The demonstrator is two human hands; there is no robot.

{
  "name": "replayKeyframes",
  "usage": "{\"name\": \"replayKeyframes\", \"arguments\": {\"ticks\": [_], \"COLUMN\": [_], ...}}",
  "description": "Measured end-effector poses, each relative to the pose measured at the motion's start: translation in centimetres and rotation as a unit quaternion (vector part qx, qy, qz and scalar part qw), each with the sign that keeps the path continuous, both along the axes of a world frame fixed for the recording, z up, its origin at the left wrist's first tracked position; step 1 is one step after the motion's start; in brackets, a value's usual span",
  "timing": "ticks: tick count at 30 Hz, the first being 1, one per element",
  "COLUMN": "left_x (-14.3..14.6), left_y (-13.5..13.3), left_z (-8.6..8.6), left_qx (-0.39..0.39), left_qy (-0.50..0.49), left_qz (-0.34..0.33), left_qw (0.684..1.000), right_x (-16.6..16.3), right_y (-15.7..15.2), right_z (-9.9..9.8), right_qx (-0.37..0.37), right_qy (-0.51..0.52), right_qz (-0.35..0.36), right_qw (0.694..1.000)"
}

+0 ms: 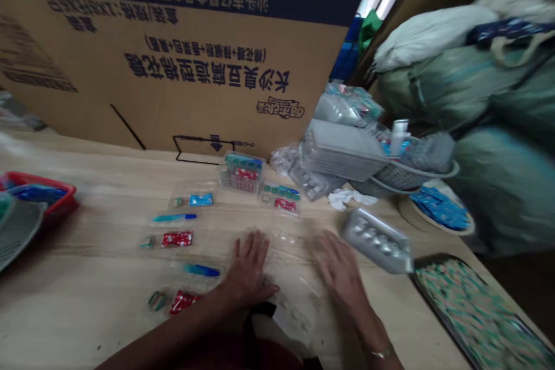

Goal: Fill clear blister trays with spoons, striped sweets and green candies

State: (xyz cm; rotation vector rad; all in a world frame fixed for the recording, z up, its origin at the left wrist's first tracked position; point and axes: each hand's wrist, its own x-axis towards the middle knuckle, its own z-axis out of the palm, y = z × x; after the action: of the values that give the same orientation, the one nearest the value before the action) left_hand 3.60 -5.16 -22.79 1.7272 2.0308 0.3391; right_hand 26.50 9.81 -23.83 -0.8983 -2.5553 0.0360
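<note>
My left hand (249, 269) lies flat, fingers apart, on a transparent plastic blister sheet (288, 289) on the wooden table (78, 277). My right hand (340, 269) is blurred, just left of a grey plastic blister tray (377, 241), and I cannot see it touching. Left of my hands lie small transparent packs holding red foil pieces (177, 239) and blue strips (202, 270). Behind them stand two transparent packs of teal and red parts (241, 172).
A dark tray of green and pink pieces (477, 312) sits at the lower right. Stacked grey trays fill a grey basket (416, 170) behind. A red basket (39, 196) stands left. A large cardboard box (173, 63) forms the back, with green sacks (498, 92) to the right.
</note>
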Motion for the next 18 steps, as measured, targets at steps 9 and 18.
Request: {"name": "replayKeyframes", "arguments": {"ticks": [9,18], "left_x": [0.6,-3.3], "left_y": [0.7,-5.0], "left_z": [-2.4,-1.7], "left_qx": [0.101,0.241], "left_qy": [-0.018,0.183], "left_qz": [-0.08,0.011], "left_qw": [0.992,0.953], "right_x": [18.0,6.4], "right_y": [-0.4,3.3], "right_z": [2.7,-1.0], "right_qx": [0.126,0.082], "right_qy": [0.063,0.011], "right_qz": [-0.348,-0.186], "right_qw": [0.927,0.979]}}
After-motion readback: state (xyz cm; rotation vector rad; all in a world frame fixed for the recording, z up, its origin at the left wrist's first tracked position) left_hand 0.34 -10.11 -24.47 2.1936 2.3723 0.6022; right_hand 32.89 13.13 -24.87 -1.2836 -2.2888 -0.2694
